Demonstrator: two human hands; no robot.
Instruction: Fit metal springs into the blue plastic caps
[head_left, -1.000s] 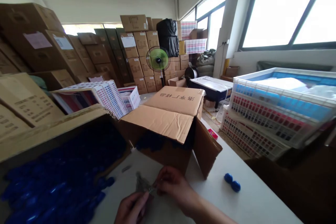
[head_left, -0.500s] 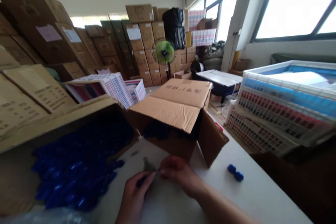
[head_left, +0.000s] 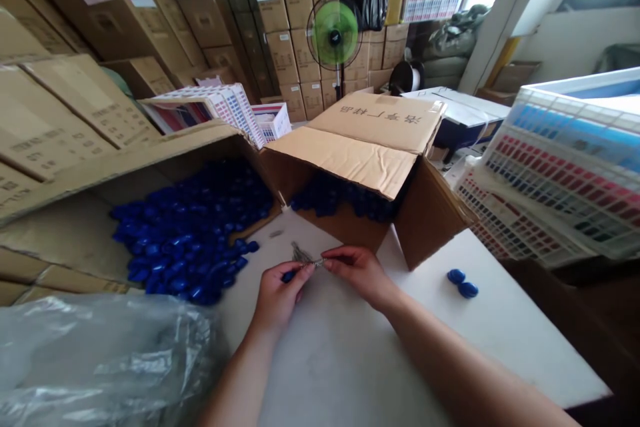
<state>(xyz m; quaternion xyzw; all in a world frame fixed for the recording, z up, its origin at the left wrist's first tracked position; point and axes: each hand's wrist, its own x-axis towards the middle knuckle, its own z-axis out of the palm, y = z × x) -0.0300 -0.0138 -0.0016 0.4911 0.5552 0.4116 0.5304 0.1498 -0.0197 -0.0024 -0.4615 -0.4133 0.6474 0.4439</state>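
Left hand (head_left: 283, 292) is pinching a small grey wiry bundle (head_left: 301, 255) (too small to ID exactly) at the fingertips, w/ a blue plastic piece (head_left: 289, 276) showing under its fingers. Right hand (head_left: 357, 273) is pinching the bundle's other side, so it's sitting right between both hands over the white tabletop (head_left: 320, 360). A cardboard box (head_left: 150, 153) is holding loads of blue plastic caps (head_left: 190, 233) just left, and two more blue caps (head_left: 463, 283) are lying well off right.
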